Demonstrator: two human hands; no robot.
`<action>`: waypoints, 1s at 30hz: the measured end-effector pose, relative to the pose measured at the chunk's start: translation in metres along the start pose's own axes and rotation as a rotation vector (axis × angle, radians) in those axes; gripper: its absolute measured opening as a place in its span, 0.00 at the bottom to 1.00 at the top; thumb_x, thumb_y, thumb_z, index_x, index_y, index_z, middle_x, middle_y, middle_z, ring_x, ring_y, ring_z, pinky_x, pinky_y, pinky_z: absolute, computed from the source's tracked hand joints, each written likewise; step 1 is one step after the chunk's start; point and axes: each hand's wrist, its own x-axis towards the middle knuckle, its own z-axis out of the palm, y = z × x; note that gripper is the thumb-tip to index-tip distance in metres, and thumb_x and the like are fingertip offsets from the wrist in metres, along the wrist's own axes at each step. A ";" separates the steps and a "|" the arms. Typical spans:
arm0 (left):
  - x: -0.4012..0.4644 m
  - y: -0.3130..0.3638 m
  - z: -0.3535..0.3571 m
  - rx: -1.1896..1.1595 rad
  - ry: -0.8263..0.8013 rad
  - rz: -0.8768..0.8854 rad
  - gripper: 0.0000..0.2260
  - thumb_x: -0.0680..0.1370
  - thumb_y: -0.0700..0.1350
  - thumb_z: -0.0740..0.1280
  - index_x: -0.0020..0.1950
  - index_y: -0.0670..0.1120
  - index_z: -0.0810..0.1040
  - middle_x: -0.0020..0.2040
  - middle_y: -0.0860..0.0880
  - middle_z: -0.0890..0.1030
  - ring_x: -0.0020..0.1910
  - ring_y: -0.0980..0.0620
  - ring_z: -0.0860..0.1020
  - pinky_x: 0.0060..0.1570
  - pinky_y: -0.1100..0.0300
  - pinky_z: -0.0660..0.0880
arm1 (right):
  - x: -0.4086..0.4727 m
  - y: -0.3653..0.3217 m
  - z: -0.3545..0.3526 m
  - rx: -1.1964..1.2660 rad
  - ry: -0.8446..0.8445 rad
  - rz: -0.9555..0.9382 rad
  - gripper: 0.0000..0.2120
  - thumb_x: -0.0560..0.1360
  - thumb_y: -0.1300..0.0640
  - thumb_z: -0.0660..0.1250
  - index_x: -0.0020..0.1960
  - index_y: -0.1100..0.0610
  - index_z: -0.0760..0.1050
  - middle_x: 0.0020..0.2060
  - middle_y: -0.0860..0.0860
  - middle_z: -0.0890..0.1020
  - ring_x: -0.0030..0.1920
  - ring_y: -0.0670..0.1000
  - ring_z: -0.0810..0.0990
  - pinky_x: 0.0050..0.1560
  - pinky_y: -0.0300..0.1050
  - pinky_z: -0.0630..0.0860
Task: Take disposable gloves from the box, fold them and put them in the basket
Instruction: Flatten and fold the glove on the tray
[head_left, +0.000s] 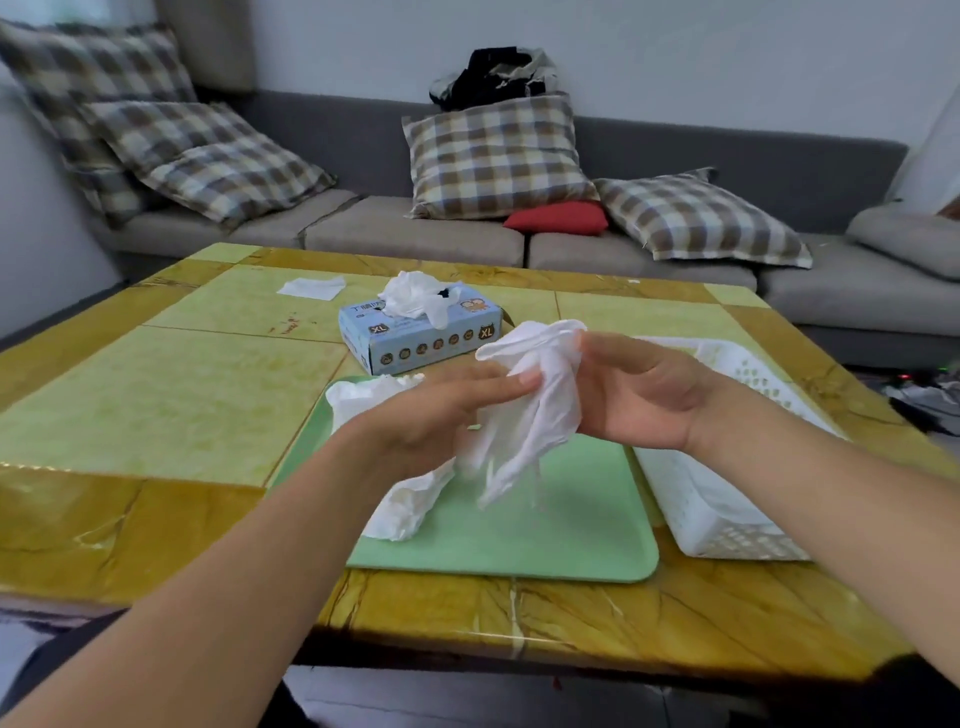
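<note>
A white disposable glove (535, 410) hangs in the air above the green tray (545, 525), its fingers dangling down. My left hand (441, 410) pinches its left upper edge with the fingertips. My right hand (639, 389) holds the glove's right side, thumb side toward me. A crumpled white glove (400, 499) lies on the tray's left part, partly hidden under my left wrist. The blue glove box (415, 332) stands behind the tray with gloves (415, 299) sticking out of its top. The white perforated basket (727, 499) sits to the right of the tray, partly behind my right forearm.
A flat white sheet (311, 287) lies on the far left of the yellow-green table (156, 395). Behind the table runs a grey sofa (415, 234) with checked cushions and a red cushion (558, 217).
</note>
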 end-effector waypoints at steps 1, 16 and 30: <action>0.004 0.000 0.002 -0.076 0.005 -0.011 0.16 0.77 0.49 0.72 0.59 0.40 0.80 0.54 0.43 0.84 0.52 0.46 0.82 0.54 0.54 0.79 | -0.002 0.001 -0.002 -0.057 0.024 -0.028 0.35 0.74 0.57 0.72 0.74 0.72 0.64 0.65 0.61 0.78 0.65 0.58 0.77 0.66 0.53 0.76; 0.005 0.019 0.005 -0.203 -0.006 -0.240 0.07 0.70 0.46 0.70 0.39 0.46 0.88 0.41 0.48 0.86 0.37 0.53 0.84 0.39 0.59 0.82 | -0.022 0.008 -0.024 -0.190 0.370 0.137 0.19 0.81 0.51 0.65 0.66 0.61 0.78 0.52 0.55 0.83 0.50 0.54 0.82 0.53 0.50 0.81; 0.028 0.059 -0.005 0.378 0.549 0.603 0.04 0.75 0.41 0.75 0.44 0.49 0.83 0.42 0.53 0.86 0.42 0.57 0.83 0.46 0.66 0.79 | 0.000 -0.031 -0.030 -0.773 0.614 -0.590 0.07 0.80 0.62 0.68 0.55 0.58 0.84 0.47 0.48 0.87 0.49 0.44 0.84 0.56 0.39 0.79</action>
